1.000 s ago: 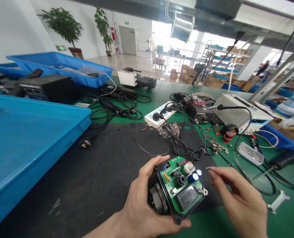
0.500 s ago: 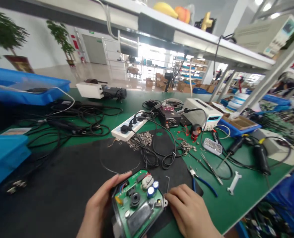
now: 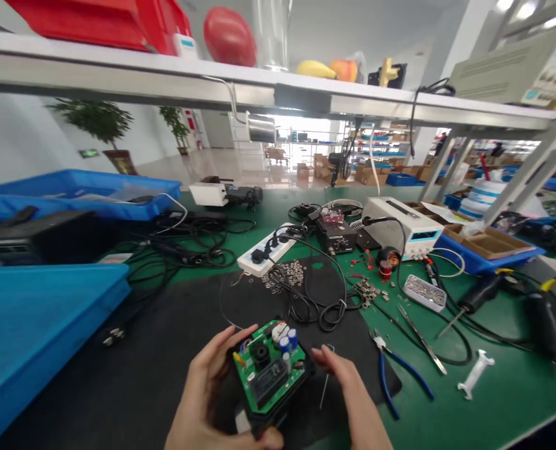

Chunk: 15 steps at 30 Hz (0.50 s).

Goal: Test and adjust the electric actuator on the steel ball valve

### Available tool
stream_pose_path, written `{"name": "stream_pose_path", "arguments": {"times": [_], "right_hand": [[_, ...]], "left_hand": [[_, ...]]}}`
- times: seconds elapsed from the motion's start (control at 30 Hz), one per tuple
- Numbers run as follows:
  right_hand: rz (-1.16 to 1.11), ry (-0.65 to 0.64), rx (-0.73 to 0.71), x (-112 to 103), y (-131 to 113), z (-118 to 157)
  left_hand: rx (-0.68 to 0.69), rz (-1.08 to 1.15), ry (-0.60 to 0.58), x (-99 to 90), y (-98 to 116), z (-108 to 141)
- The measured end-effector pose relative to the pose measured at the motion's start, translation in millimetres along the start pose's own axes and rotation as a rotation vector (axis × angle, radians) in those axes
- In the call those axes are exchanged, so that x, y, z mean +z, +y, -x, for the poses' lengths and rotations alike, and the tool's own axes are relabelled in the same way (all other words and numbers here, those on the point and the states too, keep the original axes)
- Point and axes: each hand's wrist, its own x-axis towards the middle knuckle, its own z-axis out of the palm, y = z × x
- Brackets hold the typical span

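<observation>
A dark housing (image 3: 285, 415) with a green circuit board (image 3: 274, 364) in its open face is tilted toward me above the black mat. The board carries blue capacitors, a black block and a round black part. My left hand (image 3: 212, 390) is wrapped round the housing's left side, its thumb at the near edge. At the right corner, the curled fingertips of my right hand (image 3: 348, 387) rest against the housing; some of its fingers are hidden. Between that hand and the housing, a thin bent metal rod (image 3: 325, 384), possibly a hex key, shows over the mat.
Blue-handled cutters (image 3: 385, 369), tweezers (image 3: 423, 342) and a white wrench (image 3: 475, 374) lie to the right. A tray of small parts (image 3: 425, 293), a power strip (image 3: 263, 253) and tangled cables stand behind. A blue bin (image 3: 53, 331) is at left; a shelf (image 3: 268, 81) crosses overhead.
My view has swung left. The housing is lower and turned, my right hand has shifted at its corner, and the metal tab seen at its fingertips no longer shows. More of the rod shows.
</observation>
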Motion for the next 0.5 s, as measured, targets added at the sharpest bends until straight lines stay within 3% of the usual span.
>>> {"name": "stream_pose_path", "arguments": {"times": [0.07,0.13,0.27,0.37,0.43,0.5], "right_hand": [[-0.062,0.063,0.118,23.8,-6.8,0.4],[-0.162,0.149,0.314,40.1,-19.4,-2.6],[-0.472,0.143,0.482,37.4,-41.3,-21.1],[-0.576,0.177,0.561,26.3,-45.3,-36.0],[-0.63,0.201,0.61,23.1,-45.4,-41.2],[-0.647,0.213,0.626,22.5,-45.7,-42.5]], "left_hand": [[-0.017,-0.039,0.027,5.1,2.1,9.8],[0.009,-0.07,-0.019,4.0,5.7,17.8],[0.042,-0.162,-0.306,-29.3,28.9,14.3],[-0.036,-0.337,-0.551,-63.9,50.4,-19.4],[-0.028,-0.328,-0.465,-74.6,52.3,-58.2],[0.058,-0.36,-0.276,-70.3,38.8,-104.3]]}}
